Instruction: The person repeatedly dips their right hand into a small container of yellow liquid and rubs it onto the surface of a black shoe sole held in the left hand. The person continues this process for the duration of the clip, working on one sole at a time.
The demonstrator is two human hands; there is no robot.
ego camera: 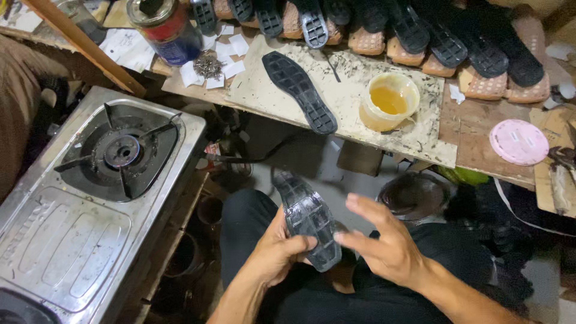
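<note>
Holding a black rubber shoe sole over the lap, the left hand has its grip closed around the sole's lower half, thumb lying across the tread side. The right hand is at the sole's right edge with its fingers spread and slightly blurred; its fingertips touch or nearly touch the sole, and I cannot tell whether that grip is actually closed on it. The sole is tilted, its narrow end pointing up and away from the person.

Taking the yellow plastic cup of amber glue as the landmark: it stands on a pale, stained board on the bench, well above the held sole. Just left of the cup a second black sole lies flat on the same board, tread up. Behind the cup, a row of black soles and tan insoles runs along the back of the bench. To the right of the cup lies a round pink lid. Far to the left of the cup stands a tin can, with a small heap of nails and white paper scraps beside it. Below and left of the cup, well apart from it, sits a steel gas stove.
</note>
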